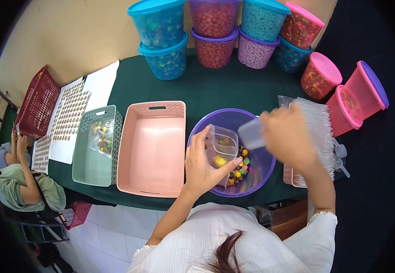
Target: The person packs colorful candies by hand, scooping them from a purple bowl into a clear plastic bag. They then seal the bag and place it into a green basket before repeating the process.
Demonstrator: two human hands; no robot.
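My left hand [205, 164] grips a clear plastic pouch [224, 142] by its side, its mouth held wide and facing up. Some yellow pieces show through the pouch wall. In my right hand [286, 134], smeared by motion, is a translucent plastic scoop [251, 133], its end close to the pouch's mouth. Both hands are over a purple basin [266, 169]. Colourful round candies [240, 173], in brown, green, yellow and pink, lie at its bottom, partly hidden by the pouch and my left hand.
Left of the basin stand a pink basket [154, 152] and a green basket [88, 170] holding a filled bag [103, 139]. Clear pouches [313, 136] are stacked at right beside small scoops [340, 150]. Lidded tubs [163, 61] line the back. A person [27, 186] works at far left near sticker sheets [72, 118].
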